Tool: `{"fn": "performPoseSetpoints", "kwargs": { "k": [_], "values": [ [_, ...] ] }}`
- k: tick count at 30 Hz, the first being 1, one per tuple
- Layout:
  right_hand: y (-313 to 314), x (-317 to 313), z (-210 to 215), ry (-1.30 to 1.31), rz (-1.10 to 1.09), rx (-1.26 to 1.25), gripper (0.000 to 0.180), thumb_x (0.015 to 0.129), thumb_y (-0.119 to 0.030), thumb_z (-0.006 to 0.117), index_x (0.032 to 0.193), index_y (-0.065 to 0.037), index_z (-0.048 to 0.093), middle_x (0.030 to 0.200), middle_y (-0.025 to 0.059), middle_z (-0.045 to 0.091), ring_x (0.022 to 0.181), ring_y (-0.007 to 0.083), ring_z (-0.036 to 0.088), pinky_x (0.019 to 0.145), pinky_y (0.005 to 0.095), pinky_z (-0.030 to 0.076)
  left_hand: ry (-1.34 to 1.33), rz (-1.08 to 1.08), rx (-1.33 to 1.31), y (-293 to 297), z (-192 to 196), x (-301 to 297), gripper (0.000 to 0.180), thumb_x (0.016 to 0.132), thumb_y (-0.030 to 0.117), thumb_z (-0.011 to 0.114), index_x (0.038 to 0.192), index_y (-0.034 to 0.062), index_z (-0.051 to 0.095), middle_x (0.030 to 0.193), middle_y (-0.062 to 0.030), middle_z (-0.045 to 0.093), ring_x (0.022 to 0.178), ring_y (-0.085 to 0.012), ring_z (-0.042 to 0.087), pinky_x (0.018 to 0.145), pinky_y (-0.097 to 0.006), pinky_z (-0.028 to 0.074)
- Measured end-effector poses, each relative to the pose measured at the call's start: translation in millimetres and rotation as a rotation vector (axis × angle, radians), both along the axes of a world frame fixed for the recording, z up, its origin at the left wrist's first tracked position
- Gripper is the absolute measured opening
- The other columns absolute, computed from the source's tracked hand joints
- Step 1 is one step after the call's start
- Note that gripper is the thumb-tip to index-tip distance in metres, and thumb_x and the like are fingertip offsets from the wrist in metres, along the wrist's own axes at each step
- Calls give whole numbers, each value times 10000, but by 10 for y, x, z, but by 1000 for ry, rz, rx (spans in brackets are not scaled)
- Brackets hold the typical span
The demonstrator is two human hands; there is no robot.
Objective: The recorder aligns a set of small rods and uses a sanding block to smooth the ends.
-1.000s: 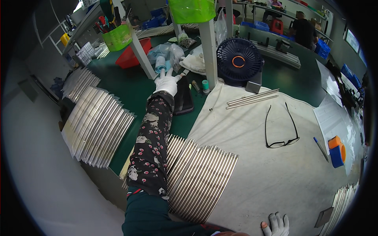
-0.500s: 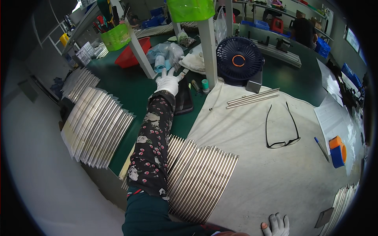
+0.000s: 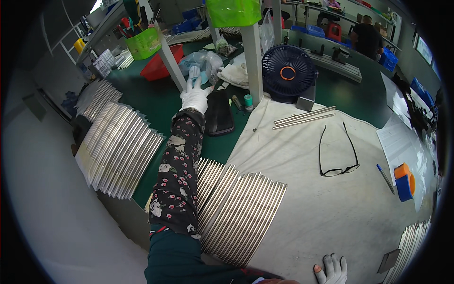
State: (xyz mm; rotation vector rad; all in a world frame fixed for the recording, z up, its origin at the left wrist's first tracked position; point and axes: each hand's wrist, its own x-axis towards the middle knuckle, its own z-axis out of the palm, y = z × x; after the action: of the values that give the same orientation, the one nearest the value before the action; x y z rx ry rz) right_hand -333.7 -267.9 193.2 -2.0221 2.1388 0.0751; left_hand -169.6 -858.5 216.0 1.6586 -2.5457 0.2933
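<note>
My left hand [image 3: 194, 98], in a white glove and a dark flowered sleeve, stretches far forward over the green tabletop. Its fingers are spread and point at a small white-and-blue ribbed cylinder [image 3: 194, 72] beside clear plastic bags [image 3: 210, 64]; I cannot tell whether the fingertips touch it. A flat black rectangular case [image 3: 220, 113] lies just right of this hand. Below the forearm, a row of slim metal rods [image 3: 243, 215] lies on the pale cloth [image 3: 307, 208], partly covered by the sleeve. My right hand [image 3: 333, 270], gloved with a bare thumb tip, rests open on the cloth at the lower edge.
Stacked rods in clear sleeves [image 3: 120, 146] lie at the left. A fan [image 3: 288, 71] stands behind white shelf posts [image 3: 253, 61]. Eyeglasses [image 3: 338, 171], several loose rods [image 3: 302, 118], a pen [image 3: 385, 179] and orange-and-blue tape rolls [image 3: 404, 184] lie rightward. A person [image 3: 366, 38] is in the background.
My left hand has shifted slightly left and back toward me, showing more of the black case. The view has shifted a little. My right hand stays in place.
</note>
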Motion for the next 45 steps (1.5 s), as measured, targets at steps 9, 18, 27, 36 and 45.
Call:
{"fn": "performPoseSetpoints", "kwargs": {
  "k": [9,18,27,36,45],
  "values": [
    [-27,-18,-4,13,8,-3,559,795,-394,484,1287,-131,448,1347,199,417,1263,364,380,1022,571,260,41,70,47,66,-18,318,344,934,285,457,1266,355,518,1478,-85,239,1363,-308,212,1049,-412,253],
    [-25,-4,2,3,2,-50,607,772,-410,505,1300,-118,438,1351,200,413,1264,365,381,1028,569,257,15,22,44,253,142,204,614,797,-47,459,1263,348,527,1494,-75,228,1382,-307,192,1069,-419,258],
    [31,-5,-55,31,8,18,548,825,-395,436,1309,-141,421,1367,180,404,1284,333,365,1040,566,239,-88,-5,65,88,46,-172,432,900,180,486,1286,375,485,1480,-54,249,1381,-295,171,1054,-451,252],
    [62,-24,-87,-7,18,4,540,836,-393,425,1316,-146,407,1368,182,399,1293,344,349,1041,574,227,39,45,116,-242,-232,-262,487,871,157,432,1330,321,438,1495,-59,227,1374,-303,195,1064,-458,244],
    [19,-15,-36,1,14,32,548,822,-399,440,1309,-148,413,1365,189,402,1284,345,365,1032,570,242,-58,-24,55,26,43,-71,510,845,98,532,1274,371,499,1483,-71,246,1374,-312,196,1064,-480,238]
  ]
}}
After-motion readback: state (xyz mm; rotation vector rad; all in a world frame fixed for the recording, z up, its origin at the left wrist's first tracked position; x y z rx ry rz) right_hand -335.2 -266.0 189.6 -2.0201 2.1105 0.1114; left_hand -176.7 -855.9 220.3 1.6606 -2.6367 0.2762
